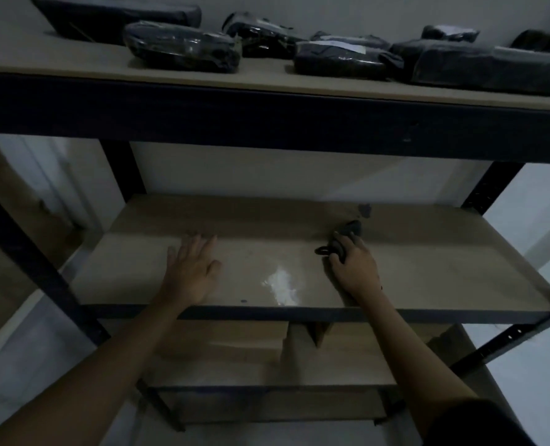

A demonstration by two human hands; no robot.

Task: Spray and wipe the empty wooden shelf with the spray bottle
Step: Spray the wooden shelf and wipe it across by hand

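Note:
The empty wooden shelf [132, 272] is the middle board of a dark metal rack. A wet, shiny patch [281, 284] glistens near its front edge, and a small dark stain [365, 210] marks the back. My left hand [191, 272] lies flat on the board, fingers spread, holding nothing. My right hand [352, 262] presses a dark cloth [347, 235] onto the shelf right of centre, fingers closed over it. No spray bottle is visible.
The top shelf [74, 69] carries several dark plastic-wrapped packages [180, 49]. Cardboard boxes [244, 342] sit on the lower shelf. Black rack uprights [26, 252] stand at both sides, with a thick front beam [267, 120] above my hands. White walls lie behind.

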